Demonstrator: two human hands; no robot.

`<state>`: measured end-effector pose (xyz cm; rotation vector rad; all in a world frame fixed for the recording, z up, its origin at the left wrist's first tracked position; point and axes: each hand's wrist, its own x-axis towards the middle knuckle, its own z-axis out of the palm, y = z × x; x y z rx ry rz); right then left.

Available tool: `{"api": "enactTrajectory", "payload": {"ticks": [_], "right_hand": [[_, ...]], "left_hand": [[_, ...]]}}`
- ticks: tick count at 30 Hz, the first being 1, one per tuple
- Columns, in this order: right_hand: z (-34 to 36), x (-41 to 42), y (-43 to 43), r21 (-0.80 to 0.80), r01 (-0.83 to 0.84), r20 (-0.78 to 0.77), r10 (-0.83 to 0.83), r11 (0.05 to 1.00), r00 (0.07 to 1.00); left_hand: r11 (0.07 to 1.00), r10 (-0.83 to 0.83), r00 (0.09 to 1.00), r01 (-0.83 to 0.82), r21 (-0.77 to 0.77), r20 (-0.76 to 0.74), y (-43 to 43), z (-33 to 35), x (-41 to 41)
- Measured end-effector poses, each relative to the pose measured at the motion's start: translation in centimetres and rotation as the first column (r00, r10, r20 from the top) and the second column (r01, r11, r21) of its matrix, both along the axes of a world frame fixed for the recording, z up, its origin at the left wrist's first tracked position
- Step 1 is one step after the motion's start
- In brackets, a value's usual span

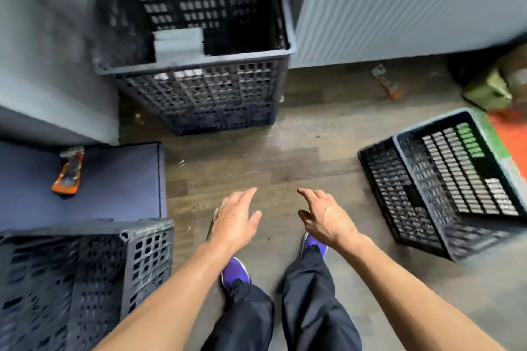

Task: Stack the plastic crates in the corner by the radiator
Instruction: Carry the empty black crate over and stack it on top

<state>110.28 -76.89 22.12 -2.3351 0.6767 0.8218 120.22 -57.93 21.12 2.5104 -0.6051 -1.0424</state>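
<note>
A tall stack of dark plastic crates [199, 88] stands in the corner, right beside the white radiator [399, 3]. Another dark crate [422, 202] lies tilted on the floor at the right. A third dark crate [94, 273] sits at the lower left, close to me. My left hand [236, 222] and my right hand [325, 216] hover over the bare wooden floor between the crates, fingers spread, holding nothing. Neither hand touches a crate.
A blue cushioned seat [119, 182] with an orange packet [68, 171] on it is at the left. A small orange object [387, 82] lies under the radiator. Green and brown boxes [490, 88] and an orange mat [510, 128] sit at the far right.
</note>
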Motion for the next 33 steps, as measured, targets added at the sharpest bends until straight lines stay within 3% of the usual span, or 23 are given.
{"api": "enactTrajectory", "payload": {"ticks": [7, 13, 20, 29, 33], "right_hand": [[-0.9, -7.3, -8.7, -0.023, 0.254, 0.0, -0.254, 0.967, 0.967], [-2.8, -13.6, -17.7, -0.002, 0.367, -0.031, -0.367, 0.93, 0.93], [-5.0, -22.3, -27.8, 0.007, 0.465, -0.079, -0.463, 0.885, 0.883], [-8.2, -31.2, -32.5, 0.028, 0.695, -0.161, -0.683, 0.718, 0.712], [-9.2, -33.0, -32.5, 0.045, 0.768, -0.191, -0.75, 0.638, 0.634]], "left_hand": [[0.96, -0.28, 0.96, 0.28, 0.001, -0.003, -12.5, -0.8, -3.6], [0.897, -0.44, 0.897, 0.441, 0.029, -0.022, -24.4, -2.1, -8.3], [0.743, -0.664, 0.748, 0.656, 0.131, 0.023, -37.8, -4.3, -12.9], [0.539, -0.837, 0.547, 0.818, 0.2, 0.02, -47.1, -8.0, -17.5], [0.489, -0.865, 0.501, 0.845, 0.217, -0.002, -48.9, -9.9, -18.8]]}}
